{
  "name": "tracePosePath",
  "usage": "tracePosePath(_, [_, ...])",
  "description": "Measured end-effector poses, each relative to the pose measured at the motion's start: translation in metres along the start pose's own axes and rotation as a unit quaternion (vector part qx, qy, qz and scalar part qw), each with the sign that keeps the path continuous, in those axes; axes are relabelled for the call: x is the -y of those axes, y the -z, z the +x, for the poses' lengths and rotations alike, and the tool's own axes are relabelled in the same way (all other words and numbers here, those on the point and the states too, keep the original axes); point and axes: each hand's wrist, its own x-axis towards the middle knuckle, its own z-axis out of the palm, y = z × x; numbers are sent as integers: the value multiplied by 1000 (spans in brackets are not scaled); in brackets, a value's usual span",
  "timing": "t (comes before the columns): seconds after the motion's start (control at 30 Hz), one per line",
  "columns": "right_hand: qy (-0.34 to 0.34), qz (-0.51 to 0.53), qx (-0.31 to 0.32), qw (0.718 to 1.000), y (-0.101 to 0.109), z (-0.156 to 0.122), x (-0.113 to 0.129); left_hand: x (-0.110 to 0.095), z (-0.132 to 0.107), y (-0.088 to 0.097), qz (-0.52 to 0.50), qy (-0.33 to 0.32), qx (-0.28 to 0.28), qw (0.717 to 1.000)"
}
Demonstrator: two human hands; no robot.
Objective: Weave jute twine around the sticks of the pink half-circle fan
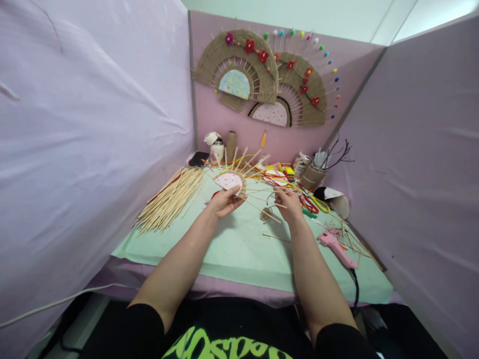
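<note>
My left hand [226,201] is closed on the lower edge of a small half-round fan piece [229,181], thumb on its white face with pink dots. Brown twine borders the curve, and thin wooden sticks [254,160] fan out from it upward and to the right. My right hand [287,202] is raised to the right, its fingers pinched at the outer end of one of these sticks. Other sticks pass just below those fingers. A small coil of twine [266,214] lies on the table under the sticks, between my hands.
A pile of loose sticks [170,199] lies left. A pink glue gun [339,248] with a black cord lies right, near red-handled scissors [310,203]. Jars, a twine cone [231,144] and coloured craft wires line the back. Finished fans [239,60] hang on the panel.
</note>
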Motion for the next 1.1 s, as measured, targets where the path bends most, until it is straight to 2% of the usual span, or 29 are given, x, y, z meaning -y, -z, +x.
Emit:
tracePosePath(0.13, [26,-11,-4,1000,-7,-1,-3,6,-11,-3,58,93,90,990])
tracePosePath(0.23, [50,18,-4,999,-11,-2,-1,9,-17,-5,104,125,126,979])
tracePosePath(0.5, [64,71,-9,995,-11,-4,3,7,-18,-9,128,96,112,981])
tracePosePath(0.77, [58,85,-17,995,-9,-3,3,7,-15,-9,162,80,132,975])
tracePosePath(1.1, [65,92,-10,994,-7,-1,4,7,-5,-2,154,42,90,983])
